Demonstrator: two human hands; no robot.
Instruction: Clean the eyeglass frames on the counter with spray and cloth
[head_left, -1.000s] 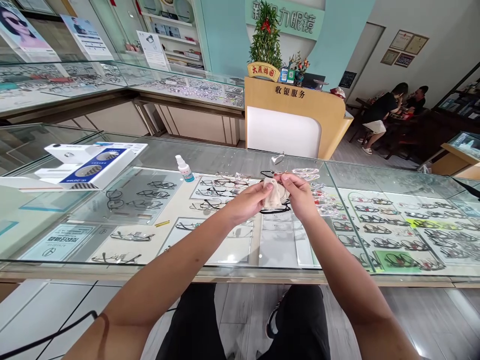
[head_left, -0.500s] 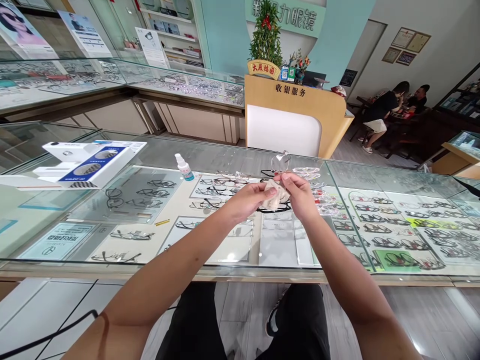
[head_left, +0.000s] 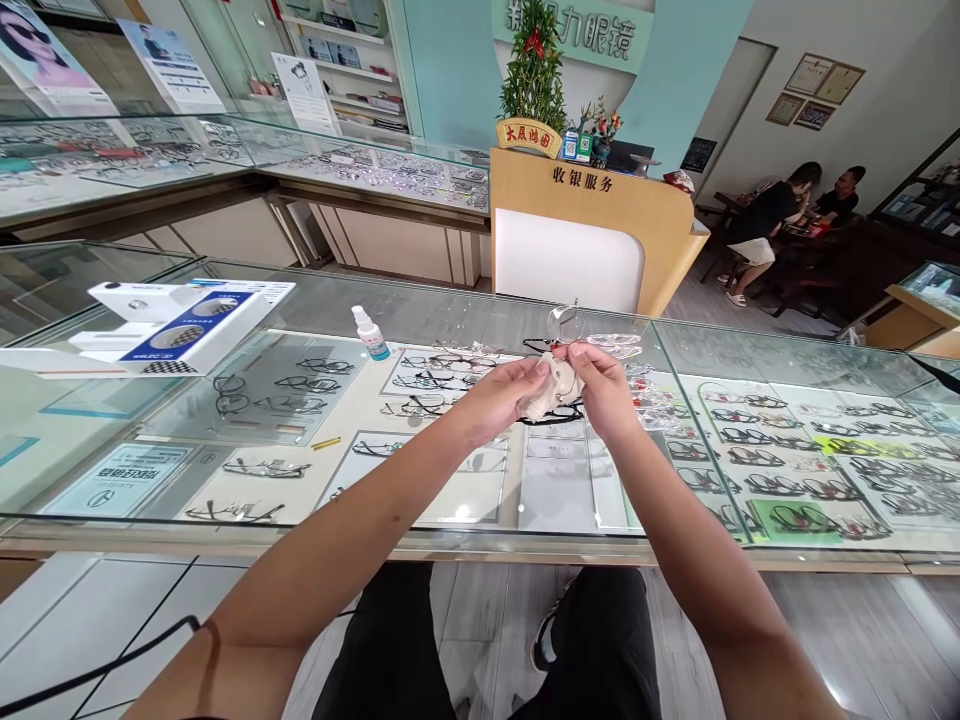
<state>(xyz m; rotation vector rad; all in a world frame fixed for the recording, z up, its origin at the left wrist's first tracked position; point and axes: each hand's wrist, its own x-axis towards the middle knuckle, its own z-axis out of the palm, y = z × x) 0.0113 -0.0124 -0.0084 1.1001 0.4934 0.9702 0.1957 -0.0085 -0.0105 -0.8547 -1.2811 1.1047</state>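
My left hand (head_left: 501, 395) is closed on a crumpled beige cloth (head_left: 541, 392), which lies between both hands over the glass counter. Beside it, my right hand (head_left: 602, 385) pinches a pair of thin-framed glasses; one round clear lens (head_left: 565, 322) sticks up above the fingers. The cloth covers the glasses' other side. Left of the hands, a white spray bottle (head_left: 371, 335) with a blue label stands upright on the glass.
An open white and blue box (head_left: 199, 335) rests at the counter's left. Rows of spectacles (head_left: 757, 457) show under the glass counter (head_left: 442, 310). Beyond stands a wooden cash desk (head_left: 592, 220) with a plant. Two people sit at the far right.
The cloth has shifted slightly between my fingers, and my left thumb has moved a little on it. The raised lens is tilted slightly differently. Bottle and box have stayed put.
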